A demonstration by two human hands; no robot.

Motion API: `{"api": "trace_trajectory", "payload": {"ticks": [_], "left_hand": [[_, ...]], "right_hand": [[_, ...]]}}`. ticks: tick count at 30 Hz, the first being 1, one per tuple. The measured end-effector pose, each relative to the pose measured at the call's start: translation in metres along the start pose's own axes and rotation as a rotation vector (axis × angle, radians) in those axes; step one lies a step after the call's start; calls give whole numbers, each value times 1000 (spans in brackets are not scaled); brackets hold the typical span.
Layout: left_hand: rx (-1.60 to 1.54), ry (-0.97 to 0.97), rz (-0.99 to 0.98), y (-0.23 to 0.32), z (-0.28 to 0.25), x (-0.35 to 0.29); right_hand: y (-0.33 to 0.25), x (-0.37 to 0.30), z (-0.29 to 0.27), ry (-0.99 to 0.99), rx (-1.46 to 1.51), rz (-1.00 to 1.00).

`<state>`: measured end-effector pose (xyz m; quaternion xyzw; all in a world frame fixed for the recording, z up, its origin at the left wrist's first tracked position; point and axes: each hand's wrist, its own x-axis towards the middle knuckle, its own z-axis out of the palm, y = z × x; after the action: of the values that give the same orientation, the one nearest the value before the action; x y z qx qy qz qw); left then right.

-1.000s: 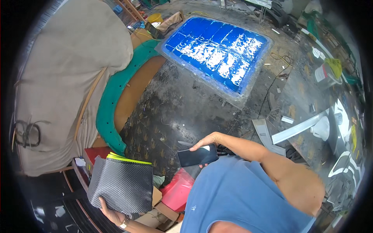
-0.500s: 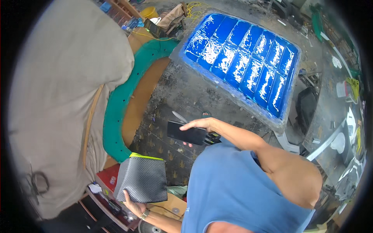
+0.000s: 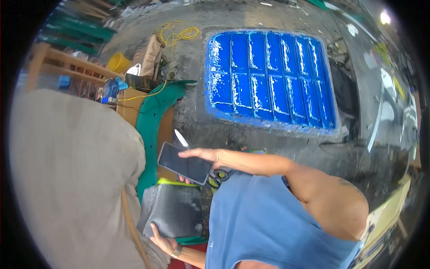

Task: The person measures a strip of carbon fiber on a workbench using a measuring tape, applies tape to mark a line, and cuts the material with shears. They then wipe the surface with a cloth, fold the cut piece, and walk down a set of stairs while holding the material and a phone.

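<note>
In my right hand (image 3: 204, 155) is a dark smartphone (image 3: 181, 165), its thumb across the screen. A pair of scissors is gripped in the same hand beneath the phone: the pale blade (image 3: 181, 138) sticks out beyond it, and the black and yellow-green handles (image 3: 218, 177) show on the near side. My left hand (image 3: 165, 243), with a watch on its wrist, is closed on the near left corner of a black, carbon-fibre-patterned piece (image 3: 177, 210) with a bright lime edge. Most of the left fingers are hidden under it. The phone overhangs its far edge.
A large beige cloth-covered form (image 3: 71, 170) fills the left, beside a curved green moulded part (image 3: 150, 114). Ahead lies a glossy blue ribbed panel (image 3: 273, 85) with a rough grey border. Yellow cord (image 3: 179, 33) and a yellow bucket (image 3: 118, 62) are farther off.
My view has turned left. The phone and scissors in my right hand have come closer to the black patterned piece. Both hands keep their holds.
</note>
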<state>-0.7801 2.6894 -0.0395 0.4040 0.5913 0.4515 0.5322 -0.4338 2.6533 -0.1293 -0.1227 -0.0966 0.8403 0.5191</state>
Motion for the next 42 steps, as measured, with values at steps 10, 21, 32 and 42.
{"api": "trace_trajectory", "payload": {"ticks": [10,21,32,42], "left_hand": [[6,-611,-171,44,159,252],[135,-958,-148,77,342,402],[184,-1048,-53,126,529,423],[40,-1194,-85,123,717,460]], "right_hand": [[-88,117,9,22,204,-585],[-137,101,-9,364,12,-891],[-252,103,-21,548,-76,-1033],[-372,91,-19,731,-66,-1242]]}}
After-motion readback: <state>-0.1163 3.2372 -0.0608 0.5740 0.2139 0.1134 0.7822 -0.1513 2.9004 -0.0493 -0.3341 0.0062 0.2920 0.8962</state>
